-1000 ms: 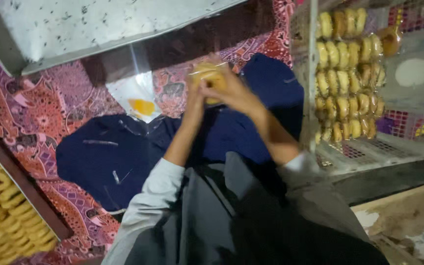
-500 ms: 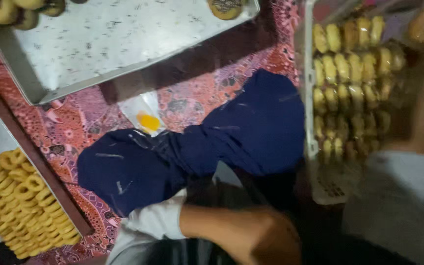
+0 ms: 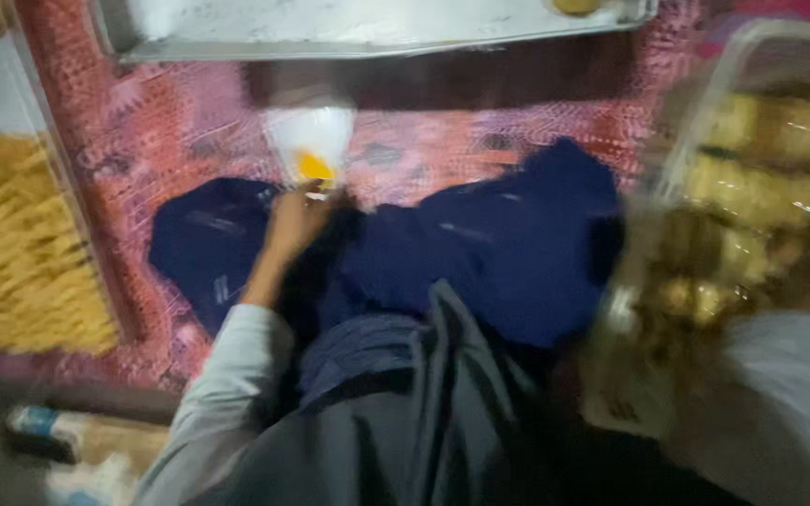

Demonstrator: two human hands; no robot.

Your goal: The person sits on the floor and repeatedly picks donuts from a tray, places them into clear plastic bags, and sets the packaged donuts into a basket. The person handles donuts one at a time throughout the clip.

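We see left hand, moved from lap to white-and-yellow bag at centre frame; finger grip unclear; right hand unseen.

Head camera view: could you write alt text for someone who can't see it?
Blurred view looking down at a seated person whose left hand reaches to a small white bag with something yellow inside, on a red patterned mat. A clear plastic crate of pale round pastries stands to the right, and a metal tray lies beyond.
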